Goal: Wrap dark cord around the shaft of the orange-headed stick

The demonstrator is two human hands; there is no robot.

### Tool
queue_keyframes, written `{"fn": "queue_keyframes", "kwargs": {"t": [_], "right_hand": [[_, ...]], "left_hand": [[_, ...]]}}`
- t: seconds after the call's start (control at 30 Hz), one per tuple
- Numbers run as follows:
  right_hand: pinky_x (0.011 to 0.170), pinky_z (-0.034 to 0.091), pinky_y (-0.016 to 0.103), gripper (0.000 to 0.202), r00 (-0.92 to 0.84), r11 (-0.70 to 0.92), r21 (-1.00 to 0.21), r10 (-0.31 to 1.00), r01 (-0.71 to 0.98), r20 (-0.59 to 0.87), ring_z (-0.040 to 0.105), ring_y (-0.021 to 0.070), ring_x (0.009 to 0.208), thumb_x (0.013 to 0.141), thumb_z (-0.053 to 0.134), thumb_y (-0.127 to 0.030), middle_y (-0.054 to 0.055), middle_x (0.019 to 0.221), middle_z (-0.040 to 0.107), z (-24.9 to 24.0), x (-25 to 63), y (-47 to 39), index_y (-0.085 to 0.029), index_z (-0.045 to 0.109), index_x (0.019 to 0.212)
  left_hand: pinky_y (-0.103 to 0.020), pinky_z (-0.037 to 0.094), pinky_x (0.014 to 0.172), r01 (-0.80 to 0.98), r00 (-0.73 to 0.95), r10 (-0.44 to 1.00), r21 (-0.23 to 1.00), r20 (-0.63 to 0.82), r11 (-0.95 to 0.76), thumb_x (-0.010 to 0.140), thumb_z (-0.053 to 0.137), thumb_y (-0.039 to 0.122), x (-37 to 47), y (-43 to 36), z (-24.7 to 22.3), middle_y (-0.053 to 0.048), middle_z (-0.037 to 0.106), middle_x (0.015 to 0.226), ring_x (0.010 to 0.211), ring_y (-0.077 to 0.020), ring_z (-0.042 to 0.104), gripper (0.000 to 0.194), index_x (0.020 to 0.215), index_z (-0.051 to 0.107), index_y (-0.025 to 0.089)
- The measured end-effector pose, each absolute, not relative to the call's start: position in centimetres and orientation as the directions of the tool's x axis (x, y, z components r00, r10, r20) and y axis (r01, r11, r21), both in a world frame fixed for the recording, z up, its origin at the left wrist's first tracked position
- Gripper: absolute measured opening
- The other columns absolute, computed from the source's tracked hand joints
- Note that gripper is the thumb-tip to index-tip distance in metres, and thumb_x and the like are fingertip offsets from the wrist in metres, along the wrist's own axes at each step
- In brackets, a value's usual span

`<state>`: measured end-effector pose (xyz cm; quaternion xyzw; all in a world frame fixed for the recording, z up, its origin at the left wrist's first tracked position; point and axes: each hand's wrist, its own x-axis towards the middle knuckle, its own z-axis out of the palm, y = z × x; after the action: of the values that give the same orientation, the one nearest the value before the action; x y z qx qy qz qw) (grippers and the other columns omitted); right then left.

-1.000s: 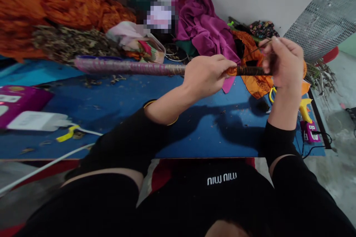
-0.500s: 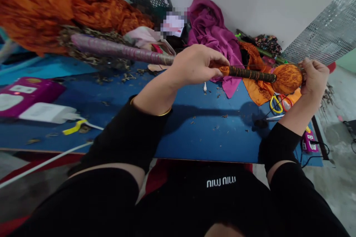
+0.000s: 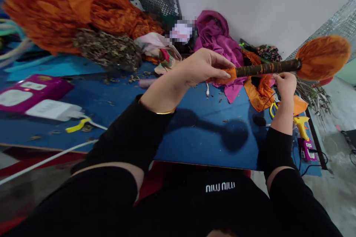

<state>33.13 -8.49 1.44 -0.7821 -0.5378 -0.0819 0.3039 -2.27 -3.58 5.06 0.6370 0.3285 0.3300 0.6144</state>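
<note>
My left hand (image 3: pixel 201 67) is closed around a long wrapped stick (image 3: pixel 267 68), holding it raised over the blue table. Dark wrapping with orange bands covers its middle, and orange cloth shows beside my thumb. At the right end is a rounded orange cloth head (image 3: pixel 322 57); past my left wrist, a purplish end (image 3: pixel 146 83) of what looks like the same stick shows. Just below the dark section my right hand (image 3: pixel 286 82) is pinched closed. What its fingertips hold is too small to make out; a thin dark line hangs near them.
On the blue table (image 3: pixel 194 137) lie an orange cloth heap (image 3: pixel 83 11), a bundle of dried plant matter (image 3: pixel 108 50), magenta cloth (image 3: pixel 215 33) and a purple power strip (image 3: pixel 36 89). Yellow-handled scissors (image 3: pixel 273 110) and a yellow glue gun (image 3: pixel 302 126) lie at right.
The stick has turned, its orange head swinging up and to the right and nearer the camera. My right hand has left the head and moved left, below the dark section. My left hand keeps its grip.
</note>
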Motion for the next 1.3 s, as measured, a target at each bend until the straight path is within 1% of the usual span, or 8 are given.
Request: {"fn": "queue_keyframes", "kwargs": {"t": [0.1,0.23,0.4,0.5,0.7,0.8,0.9,1.3], "right_hand": [[0.113,0.051,0.054,0.028,0.402,-0.198,-0.393,0.731,0.898,0.551,0.069,0.0303,0.118,0.099,0.058,-0.040,0.017,0.123,0.074,2.2,28.6,-8.5,-0.018,0.075,0.101],[0.106,0.058,0.043,0.060,0.150,0.345,-0.712,0.833,0.612,0.532,0.071,0.0230,0.114,0.103,0.036,-0.072,0.007,0.112,0.077,1.8,21.8,-8.9,-0.025,0.072,0.104],[0.076,0.063,0.033,0.056,-0.091,0.384,-0.878,0.923,0.287,0.374,0.069,0.0158,0.074,0.079,0.074,-0.081,-0.002,0.077,0.070,1.2,17.9,-9.7,-0.025,0.070,0.087],[0.060,0.053,0.027,0.053,-0.006,0.384,-0.853,0.913,0.354,0.408,0.056,0.0110,0.056,0.089,0.070,-0.072,-0.005,0.060,0.057,2.1,17.7,-10.6,-0.023,0.065,0.068],[0.103,0.061,0.044,0.047,0.227,0.687,-0.656,0.616,0.314,0.754,0.072,0.0184,0.099,0.097,0.061,-0.066,0.002,0.090,0.067,2.3,17.1,-10.6,-0.026,0.065,0.073],[0.083,0.065,0.042,0.052,0.235,0.696,-0.691,0.651,0.194,0.722,0.058,0.0142,0.061,0.100,0.050,-0.071,-0.004,0.066,0.046,1.4,16.9,-9.7,-0.027,0.053,0.072],[0.052,0.049,0.030,0.051,0.295,0.636,-0.753,0.697,0.169,0.654,0.030,0.0098,0.044,0.099,0.052,-0.071,-0.008,0.058,0.028,1.0,17.1,-9.3,-0.027,0.050,0.072],[0.049,0.039,0.025,0.047,0.302,0.560,-0.776,0.716,0.290,0.630,0.039,0.0076,0.051,0.101,0.056,-0.065,-0.004,0.069,0.050,1.4,15.5,-11.6,-0.025,0.058,0.076]], "left_hand": [[-0.025,0.057,0.066,-0.088,0.570,0.821,0.994,-0.002,0.063,0.076,0.078,0.003,-1.6,-4.2,4.9,-0.005,0.079,0.082,0.064,-0.0116,0.070,0.032,0.106,0.084,0.011],[-0.021,0.052,0.056,-0.155,0.577,0.816,0.984,0.014,0.093,0.078,0.081,0.010,-1.4,-4.5,4.5,-0.003,0.076,0.074,0.055,-0.0086,0.064,0.031,0.108,0.083,0.013],[-0.024,0.053,0.057,-0.181,0.568,0.820,0.983,0.072,0.039,0.084,0.077,0.015,-1.3,-3.4,3.6,-0.005,0.077,0.080,0.061,-0.0121,0.068,0.023,0.106,0.082,0.016],[-0.030,0.057,0.063,-0.187,0.552,0.828,0.982,0.098,0.008,0.085,0.077,0.016,-1.2,-2.7,3.2,-0.005,0.076,0.079,0.062,-0.0133,0.068,0.016,0.100,0.081,0.017],[-0.030,0.050,0.058,-0.213,0.633,0.772,0.973,0.064,0.094,0.084,0.077,0.017,-0.4,-2.8,2.7,-0.004,0.072,0.076,0.056,-0.0110,0.060,0.009,0.092,0.080,0.017],[-0.028,0.045,0.054,-0.223,0.690,0.722,0.961,0.039,0.162,0.078,0.077,0.015,0.0,-3.1,2.6,-0.007,0.074,0.078,0.057,-0.0105,0.057,0.010,0.088,0.080,0.017],[-0.027,0.041,0.051,-0.187,0.723,0.690,0.971,0.031,0.152,0.074,0.077,0.015,0.2,-3.2,2.6,-0.006,0.072,0.072,0.053,-0.0100,0.053,0.009,0.082,0.080,0.017],[-0.031,0.047,0.055,-0.176,0.649,0.760,0.979,0.038,0.101,0.075,0.078,0.015,0.7,-3.2,1.5,-0.005,0.074,0.074,0.053,-0.0111,0.058,0.014,0.088,0.082,0.017]]}}
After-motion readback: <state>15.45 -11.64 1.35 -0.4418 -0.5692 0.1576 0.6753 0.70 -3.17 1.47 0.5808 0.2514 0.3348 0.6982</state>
